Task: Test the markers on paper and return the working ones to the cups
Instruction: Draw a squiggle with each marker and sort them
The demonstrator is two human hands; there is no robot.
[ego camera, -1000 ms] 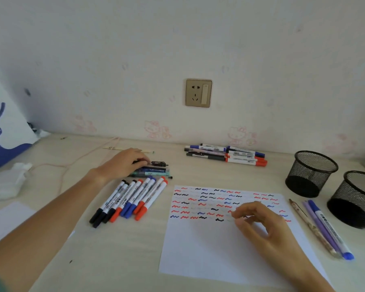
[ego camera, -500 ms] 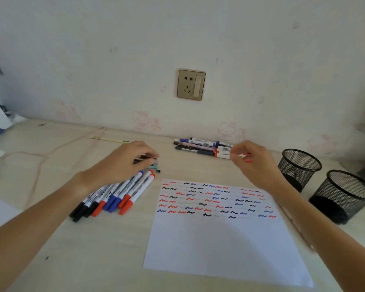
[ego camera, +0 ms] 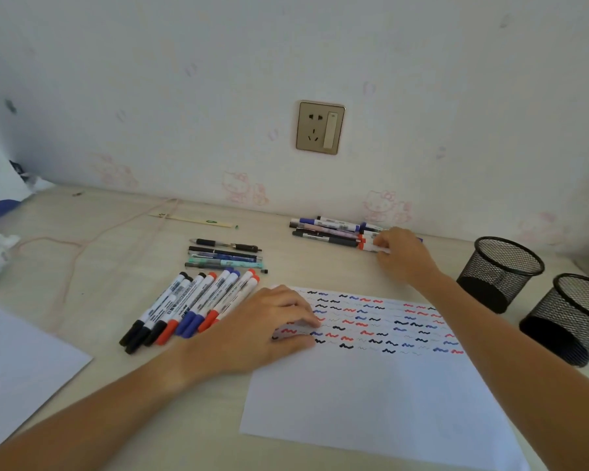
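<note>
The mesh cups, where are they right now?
In the head view, both mesh cups stand at the desk's right edge, beyond the test paper, right of the right hand.

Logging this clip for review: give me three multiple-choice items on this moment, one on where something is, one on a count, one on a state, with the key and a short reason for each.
1. Where does the left hand rest?
A. on the test paper's left edge
B. inside a cup
C. on the wall socket

2. How many black mesh cups stand at the right?
A. one
B. two
C. four

3. What is the right hand doing?
A. lying flat on the paper
B. gripping a red-capped marker at the far pile
C. holding a cup

Key: 1 A, its fingers lie on the squiggles; 2 B, nearer cup and farther cup; 3 B, fingers curl round the barrel.
</note>
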